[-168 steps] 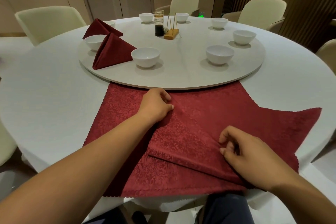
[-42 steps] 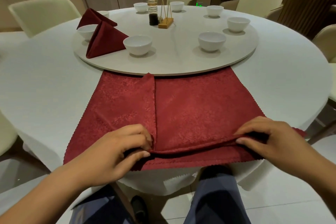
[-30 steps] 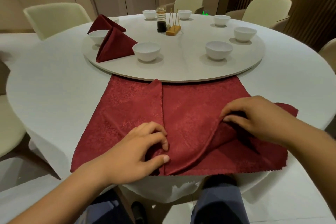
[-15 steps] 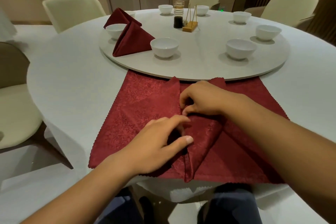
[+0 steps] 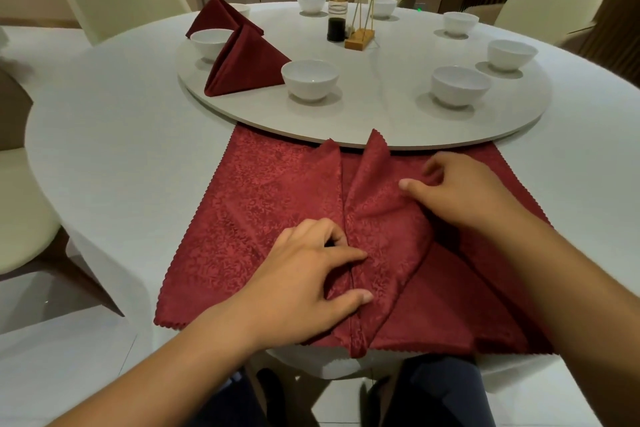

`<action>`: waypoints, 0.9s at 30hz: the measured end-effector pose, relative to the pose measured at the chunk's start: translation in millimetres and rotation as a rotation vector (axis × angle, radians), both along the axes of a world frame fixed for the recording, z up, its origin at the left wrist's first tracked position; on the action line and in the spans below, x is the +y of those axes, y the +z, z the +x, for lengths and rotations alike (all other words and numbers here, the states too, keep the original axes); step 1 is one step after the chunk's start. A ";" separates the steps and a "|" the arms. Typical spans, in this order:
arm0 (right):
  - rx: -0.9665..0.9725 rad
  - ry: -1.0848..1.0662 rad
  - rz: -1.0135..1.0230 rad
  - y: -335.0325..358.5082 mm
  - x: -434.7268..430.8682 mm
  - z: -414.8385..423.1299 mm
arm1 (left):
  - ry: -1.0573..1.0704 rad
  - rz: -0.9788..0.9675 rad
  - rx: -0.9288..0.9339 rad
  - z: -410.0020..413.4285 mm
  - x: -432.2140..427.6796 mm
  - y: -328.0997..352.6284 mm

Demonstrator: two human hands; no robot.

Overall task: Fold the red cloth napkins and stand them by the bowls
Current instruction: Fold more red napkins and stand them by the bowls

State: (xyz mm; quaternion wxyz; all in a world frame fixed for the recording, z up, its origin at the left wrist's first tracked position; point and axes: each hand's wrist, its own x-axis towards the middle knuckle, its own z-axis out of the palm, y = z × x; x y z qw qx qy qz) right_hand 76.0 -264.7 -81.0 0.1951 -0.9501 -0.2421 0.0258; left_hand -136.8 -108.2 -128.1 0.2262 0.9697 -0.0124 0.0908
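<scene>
A red napkin (image 5: 263, 218) lies flat at the near edge of the table, both side flaps folded in toward a centre seam. My left hand (image 5: 308, 277) holds the cloth at the lower part of that seam, thumb and index finger across it. My right hand (image 5: 460, 191) grips the right flap, fingers curled into the cloth and thumb pointing left. The flap's tip (image 5: 375, 140) stands against the turntable's rim. Two folded napkins (image 5: 246, 62) (image 5: 218, 15) stand beside a white bowl (image 5: 209, 42). The nearest bowls (image 5: 310, 78) (image 5: 459, 83) have no napkin.
The round grey turntable (image 5: 415, 139) carries several more bowls, a dark sauce bottle (image 5: 337, 22) and a wooden stick holder (image 5: 359, 34). Cream chairs (image 5: 121, 0) (image 5: 547, 7) ring the white-clothed table (image 5: 121, 149). My knees show below the table's edge.
My right hand brought the right flap over to the centre seam, then slid back to the right along it. My left hand stayed on the lower centre of the cloth.
</scene>
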 end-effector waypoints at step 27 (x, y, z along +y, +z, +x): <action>0.358 -0.130 0.347 -7.8 -101.7 -115.8 | -0.078 0.382 0.114 28.6 -13.9 38.9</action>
